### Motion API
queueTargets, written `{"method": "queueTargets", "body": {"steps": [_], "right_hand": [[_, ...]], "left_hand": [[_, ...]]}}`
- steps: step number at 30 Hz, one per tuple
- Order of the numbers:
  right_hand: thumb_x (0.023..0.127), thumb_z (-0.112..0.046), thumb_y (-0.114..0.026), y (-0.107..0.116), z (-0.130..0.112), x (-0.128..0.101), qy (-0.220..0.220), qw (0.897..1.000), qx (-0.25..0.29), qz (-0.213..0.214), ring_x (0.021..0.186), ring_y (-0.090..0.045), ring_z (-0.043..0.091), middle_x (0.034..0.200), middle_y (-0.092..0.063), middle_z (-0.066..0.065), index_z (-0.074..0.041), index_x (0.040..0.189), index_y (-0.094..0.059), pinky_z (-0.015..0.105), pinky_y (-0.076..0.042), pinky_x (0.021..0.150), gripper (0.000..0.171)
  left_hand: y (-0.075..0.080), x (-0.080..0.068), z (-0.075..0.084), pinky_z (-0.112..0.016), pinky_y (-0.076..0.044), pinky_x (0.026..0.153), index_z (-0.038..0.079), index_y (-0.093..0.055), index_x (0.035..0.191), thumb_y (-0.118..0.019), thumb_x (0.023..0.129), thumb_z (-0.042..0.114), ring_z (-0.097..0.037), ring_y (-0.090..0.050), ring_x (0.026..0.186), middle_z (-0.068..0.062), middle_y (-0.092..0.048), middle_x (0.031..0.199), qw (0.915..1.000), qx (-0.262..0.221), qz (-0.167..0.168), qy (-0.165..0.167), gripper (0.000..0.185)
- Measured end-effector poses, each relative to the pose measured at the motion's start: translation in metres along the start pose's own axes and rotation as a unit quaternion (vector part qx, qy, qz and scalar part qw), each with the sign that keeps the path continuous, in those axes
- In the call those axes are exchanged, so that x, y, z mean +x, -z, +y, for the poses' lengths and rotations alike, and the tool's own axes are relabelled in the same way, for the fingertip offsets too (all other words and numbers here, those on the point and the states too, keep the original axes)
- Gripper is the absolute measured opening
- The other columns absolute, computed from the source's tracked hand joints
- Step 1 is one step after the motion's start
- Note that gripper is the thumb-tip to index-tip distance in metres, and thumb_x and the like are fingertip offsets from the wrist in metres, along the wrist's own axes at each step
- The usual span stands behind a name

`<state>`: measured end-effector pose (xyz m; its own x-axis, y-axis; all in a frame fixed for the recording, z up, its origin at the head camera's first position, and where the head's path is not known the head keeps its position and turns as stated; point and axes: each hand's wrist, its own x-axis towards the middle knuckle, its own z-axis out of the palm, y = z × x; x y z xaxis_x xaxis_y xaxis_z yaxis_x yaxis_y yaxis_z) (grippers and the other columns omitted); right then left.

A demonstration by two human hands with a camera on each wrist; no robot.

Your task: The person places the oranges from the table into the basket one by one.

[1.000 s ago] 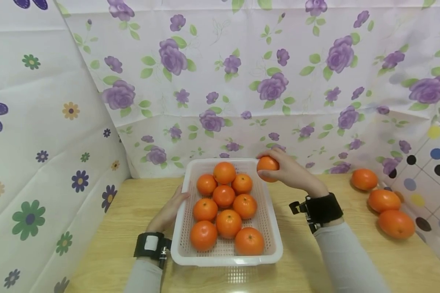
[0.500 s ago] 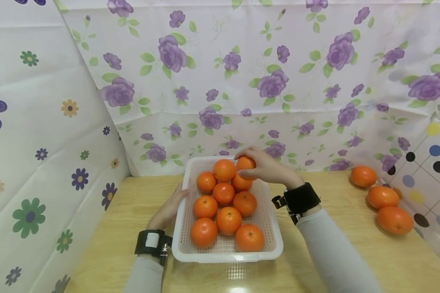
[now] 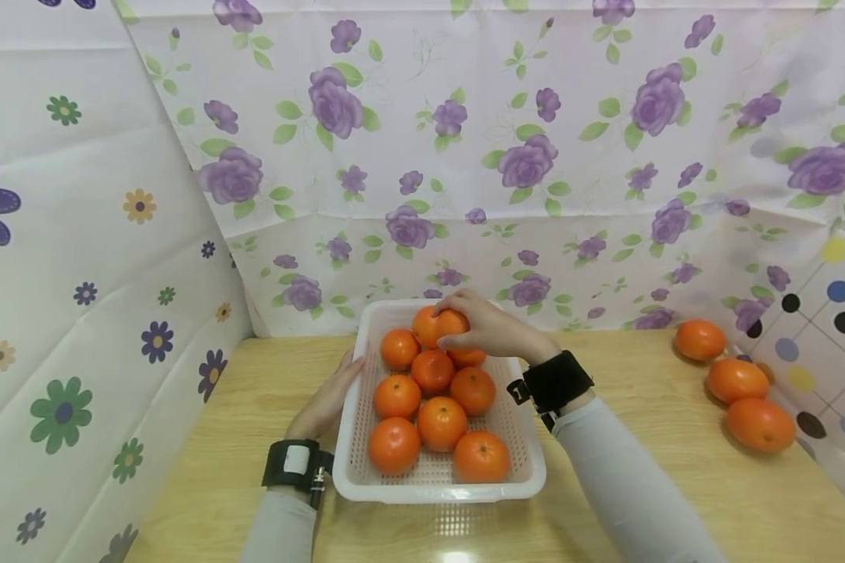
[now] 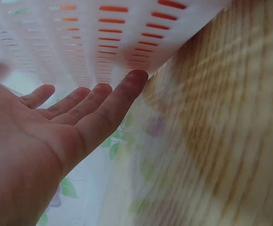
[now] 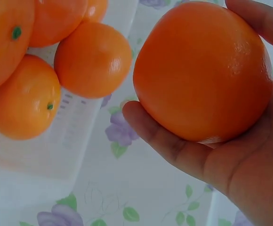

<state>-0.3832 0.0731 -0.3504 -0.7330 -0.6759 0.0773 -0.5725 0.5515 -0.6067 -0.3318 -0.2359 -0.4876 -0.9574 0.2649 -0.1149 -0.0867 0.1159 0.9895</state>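
Observation:
In the head view a white perforated plastic basket (image 3: 439, 494) stands on the table with several oranges (image 3: 442, 424) inside. My right hand (image 3: 491, 328) grips another orange (image 5: 202, 70) above the basket's far part, thumb and fingers spread around it. That orange overlaps one at the back of the pile in the head view. Against the basket's left side lies my left hand (image 3: 329, 399). Its fingers are nearly straight in the left wrist view, with the fingertips (image 4: 135, 79) at the lower part of the slotted wall.
Three orange-red fruits (image 3: 737, 381) lie in a group at the right side of the wooden table (image 3: 605, 485). Behind the table hangs a floral sheet (image 3: 464, 156), and another patterned sheet (image 3: 105, 313) stands along the left.
My right hand has carried its orange leftward, from the basket's far right corner to above the fruit at the back. The left hand has stayed at the basket's left side.

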Motion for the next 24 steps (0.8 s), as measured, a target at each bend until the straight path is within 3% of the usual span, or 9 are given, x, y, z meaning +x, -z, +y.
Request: {"method": "queueTargets", "body": {"steps": [5,11,18,24], "right_hand": [[0.098,-0.027,-0.075,-0.009,-0.006,0.014,0.011,1.000,-0.011,-0.006,0.120,-0.053,0.033,0.147,-0.043,0.018,-0.010,0.137,-0.062,0.045,-0.056,0.095,0.045],[0.098,-0.032,-0.074,-0.021,-0.017,0.029,0.021,0.999,-0.019,-0.019,0.131,-0.048,0.032,0.147,-0.045,0.015,-0.015,0.137,-0.061,0.048,-0.048,0.109,0.045],[0.099,-0.033,-0.073,-0.036,-0.025,0.041,0.022,0.999,-0.025,-0.039,0.118,-0.054,0.020,0.137,-0.051,0.004,-0.020,0.136,-0.061,0.039,-0.049,0.107,0.042],[0.098,-0.031,-0.073,-0.052,-0.027,0.054,0.042,0.997,-0.050,-0.046,0.112,-0.055,0.021,0.138,-0.051,0.008,-0.014,0.138,-0.060,0.037,-0.051,0.103,0.045]], "left_hand": [[0.001,0.000,0.000,-0.056,-0.049,0.108,0.025,-0.006,0.168,-0.033,0.110,0.056,-0.045,-0.040,0.143,-0.022,-0.023,0.168,1.0000,-0.009,-0.003,0.002,0.071],[0.001,-0.001,-0.001,-0.056,-0.052,0.103,0.029,-0.005,0.169,-0.037,0.110,0.056,-0.045,-0.043,0.141,-0.019,-0.020,0.170,0.9999,-0.013,-0.003,0.005,0.072],[0.001,-0.001,-0.003,-0.051,-0.053,0.102,0.029,-0.004,0.169,-0.037,0.108,0.059,-0.042,-0.046,0.137,-0.017,-0.018,0.170,0.9999,-0.005,-0.012,0.004,0.075],[0.001,0.000,-0.004,-0.049,-0.057,0.097,0.027,-0.007,0.169,-0.035,0.109,0.059,-0.038,-0.054,0.130,-0.023,-0.030,0.164,0.9998,-0.011,-0.018,0.005,0.073]]}}
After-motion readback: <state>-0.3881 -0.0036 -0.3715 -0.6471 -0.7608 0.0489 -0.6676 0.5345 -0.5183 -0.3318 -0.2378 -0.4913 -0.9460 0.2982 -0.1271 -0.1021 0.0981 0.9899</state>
